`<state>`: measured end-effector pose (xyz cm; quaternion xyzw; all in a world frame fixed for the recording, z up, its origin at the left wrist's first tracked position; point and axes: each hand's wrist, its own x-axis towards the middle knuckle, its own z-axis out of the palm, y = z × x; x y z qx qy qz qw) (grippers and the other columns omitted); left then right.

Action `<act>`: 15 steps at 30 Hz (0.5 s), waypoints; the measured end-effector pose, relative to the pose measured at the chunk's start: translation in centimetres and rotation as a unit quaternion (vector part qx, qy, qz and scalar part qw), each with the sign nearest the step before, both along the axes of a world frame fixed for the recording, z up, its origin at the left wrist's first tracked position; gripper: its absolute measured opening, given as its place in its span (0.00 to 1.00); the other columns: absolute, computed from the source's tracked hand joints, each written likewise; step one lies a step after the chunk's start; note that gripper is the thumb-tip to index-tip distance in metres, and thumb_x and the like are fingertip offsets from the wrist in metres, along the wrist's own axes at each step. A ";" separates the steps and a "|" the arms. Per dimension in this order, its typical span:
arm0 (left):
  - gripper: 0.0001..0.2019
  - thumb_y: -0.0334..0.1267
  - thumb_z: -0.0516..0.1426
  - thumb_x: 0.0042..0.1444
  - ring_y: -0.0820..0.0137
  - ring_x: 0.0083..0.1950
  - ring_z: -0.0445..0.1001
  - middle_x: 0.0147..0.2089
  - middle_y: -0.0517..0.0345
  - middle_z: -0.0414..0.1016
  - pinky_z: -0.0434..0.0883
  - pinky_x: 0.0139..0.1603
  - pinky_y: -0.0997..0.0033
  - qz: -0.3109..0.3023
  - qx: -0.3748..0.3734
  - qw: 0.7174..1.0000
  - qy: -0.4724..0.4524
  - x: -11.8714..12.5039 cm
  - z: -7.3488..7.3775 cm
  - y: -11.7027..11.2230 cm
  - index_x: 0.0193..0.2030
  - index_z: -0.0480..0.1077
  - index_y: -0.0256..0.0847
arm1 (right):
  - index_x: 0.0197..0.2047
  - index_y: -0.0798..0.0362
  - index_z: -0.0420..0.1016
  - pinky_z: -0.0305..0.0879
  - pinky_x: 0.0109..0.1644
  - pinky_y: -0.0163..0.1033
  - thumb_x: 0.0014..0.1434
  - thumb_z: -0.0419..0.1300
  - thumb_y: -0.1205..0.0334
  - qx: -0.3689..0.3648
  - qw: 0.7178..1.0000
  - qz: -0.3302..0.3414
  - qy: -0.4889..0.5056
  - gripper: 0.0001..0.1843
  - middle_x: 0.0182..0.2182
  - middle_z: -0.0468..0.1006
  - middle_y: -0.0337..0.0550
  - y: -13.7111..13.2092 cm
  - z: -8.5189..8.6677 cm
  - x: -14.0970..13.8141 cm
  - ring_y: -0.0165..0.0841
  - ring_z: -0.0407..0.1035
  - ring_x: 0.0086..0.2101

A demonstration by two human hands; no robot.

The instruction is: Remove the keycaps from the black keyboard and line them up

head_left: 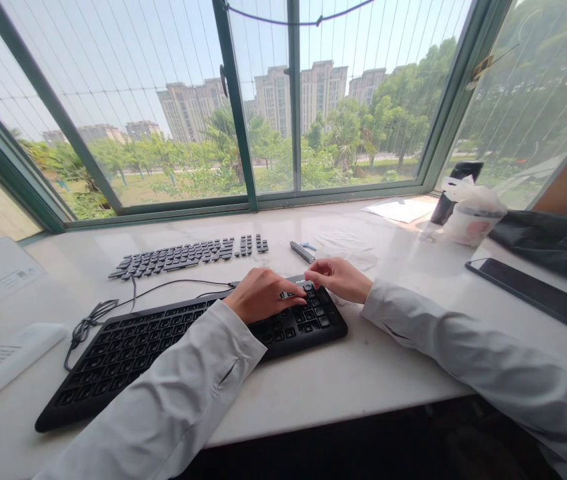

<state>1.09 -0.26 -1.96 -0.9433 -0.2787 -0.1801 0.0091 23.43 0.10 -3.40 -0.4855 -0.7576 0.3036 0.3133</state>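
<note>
A black keyboard (143,347) lies at a slant on the white counter, most of its key sockets bare. Some keycaps sit on the number pad (316,312) at its right end. My left hand (266,293) reaches over the keyboard, index finger and thumb stretched apart and touching the number pad area. Just above the pad's upper edge is my right hand (338,277), its fingers curled into a pinch; whatever may be between the fingertips is hidden. Behind the keyboard, loose black keycaps (183,255) are laid out in keyboard order.
A dark tool (302,251) lies behind my right hand, near a crumpled clear plastic bag (346,245). The cable (94,313) coils left of the keyboard. White boxes (8,360) stand at left. A phone (533,290), a bagged cup (471,223) and dark cloth (548,240) are at right.
</note>
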 end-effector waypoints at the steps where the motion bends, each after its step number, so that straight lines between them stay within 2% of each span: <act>1: 0.11 0.46 0.58 0.61 0.69 0.40 0.81 0.41 0.60 0.83 0.69 0.37 0.75 -0.013 -0.005 1.000 0.008 -0.1 0.1 0.1 0.46 0.79 0.53 | 0.36 0.55 0.76 0.64 0.39 0.39 0.59 0.58 0.49 0.004 1.000 0.002 -0.003 0.17 0.27 0.78 0.42 0.0 0.0 0.0 0.33 0.71 0.31; 6: 0.12 0.38 0.54 0.64 0.72 0.39 0.80 0.42 0.61 0.82 0.69 0.36 0.77 -0.034 0.002 0.999 0.028 -0.6 0.4 0.3 0.48 0.77 0.54 | 0.35 0.56 0.76 0.64 0.37 0.38 0.59 0.57 0.49 0.018 1.000 0.005 -0.016 0.17 0.26 0.77 0.42 -0.2 0.2 0.0 0.33 0.71 0.30; 15: 0.11 0.43 0.54 0.65 0.74 0.34 0.79 0.36 0.63 0.82 0.66 0.31 0.78 -0.025 0.069 0.997 0.027 -0.6 0.3 0.0 0.44 0.78 0.53 | 0.35 0.55 0.76 0.64 0.37 0.38 0.58 0.58 0.49 0.021 1.000 0.010 -0.018 0.17 0.25 0.77 0.41 -0.1 0.2 0.1 0.33 0.71 0.29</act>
